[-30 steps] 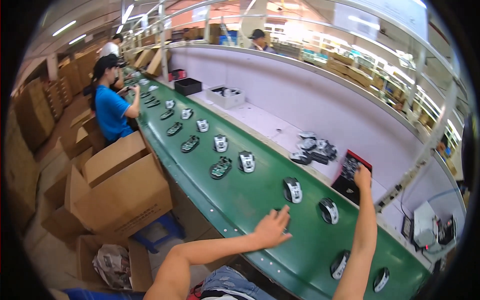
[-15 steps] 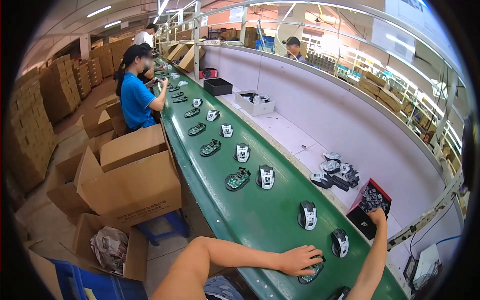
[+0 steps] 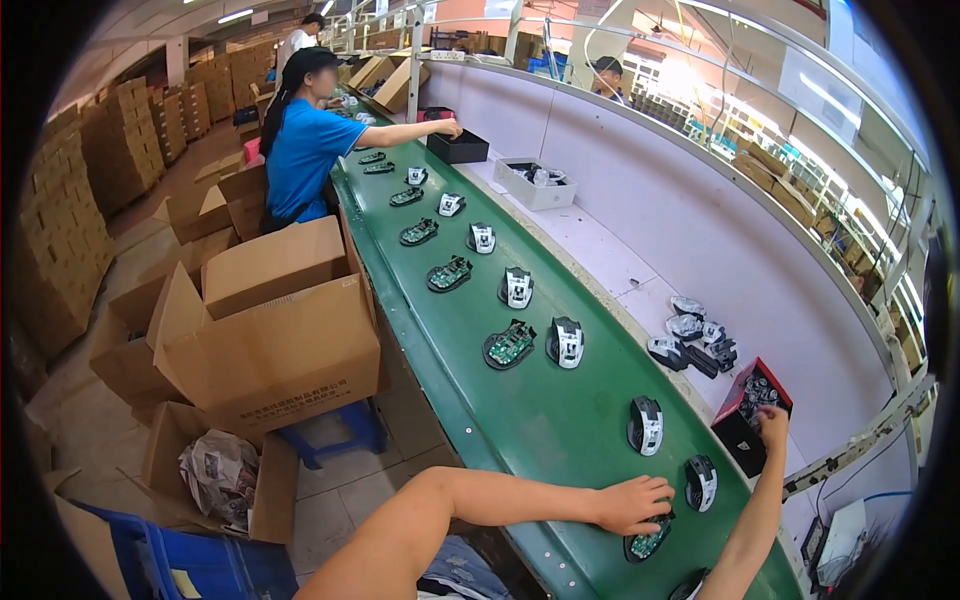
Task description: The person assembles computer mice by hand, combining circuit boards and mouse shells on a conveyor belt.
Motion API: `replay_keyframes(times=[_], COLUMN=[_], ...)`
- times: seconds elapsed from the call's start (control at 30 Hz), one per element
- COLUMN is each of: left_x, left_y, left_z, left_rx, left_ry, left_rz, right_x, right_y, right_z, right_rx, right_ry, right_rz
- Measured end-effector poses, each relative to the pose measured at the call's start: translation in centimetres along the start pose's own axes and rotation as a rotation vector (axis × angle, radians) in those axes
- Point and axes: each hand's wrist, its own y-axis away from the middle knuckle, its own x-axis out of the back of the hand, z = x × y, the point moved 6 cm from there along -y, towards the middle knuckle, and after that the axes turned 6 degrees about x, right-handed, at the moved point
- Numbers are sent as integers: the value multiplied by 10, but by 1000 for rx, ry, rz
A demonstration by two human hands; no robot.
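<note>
My left hand [image 3: 635, 505] lies over the far end of a mouse base with a green circuit board [image 3: 646, 544], fingers curled on it. My right hand [image 3: 772, 424] is at the near rim of a red-edged black box [image 3: 742, 447] holding many small dark parts [image 3: 760, 392]. Its fingers are bent together, and whatever they hold is too small to make out. Between my arms, a black-and-white mouse top shell [image 3: 702, 484] stands on the green belt [image 3: 560, 455]. Another such shell [image 3: 646, 426] sits farther up, and part of one shows by my right forearm.
Pairs of board-bearing bases [image 3: 510, 345] and shells [image 3: 565, 343] line the belt. Loose shells [image 3: 690, 335] lie on the side shelf, beyond which stand a white tray [image 3: 537, 185] and a black box [image 3: 458, 148]. Cartons [image 3: 280, 340] stand left, near a co-worker in blue [image 3: 305, 145].
My right hand has lifted slightly, its fingers now showing at the box's rim. My left hand stays on the mouse base. The co-worker has stretched an arm over the far black box. The view has shifted.
</note>
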Motion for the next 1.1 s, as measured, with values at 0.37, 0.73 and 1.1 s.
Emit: replay_keyframes(times=[0.37,0.73,1.1], left_x=[-7,-7,8], left_y=[21,19,16], left_z=[-13,-12,-5], left_rx=[116,90,59], left_ry=[-12,-10,-13], left_rz=[-190,-240,-215], right_x=[-47,-50,23], right_y=[12,13,138], right_z=[-46,-63,-180], right_rx=[-158,-149,-353], right_ry=[59,-29,-941], right_rz=[-293,-132,109])
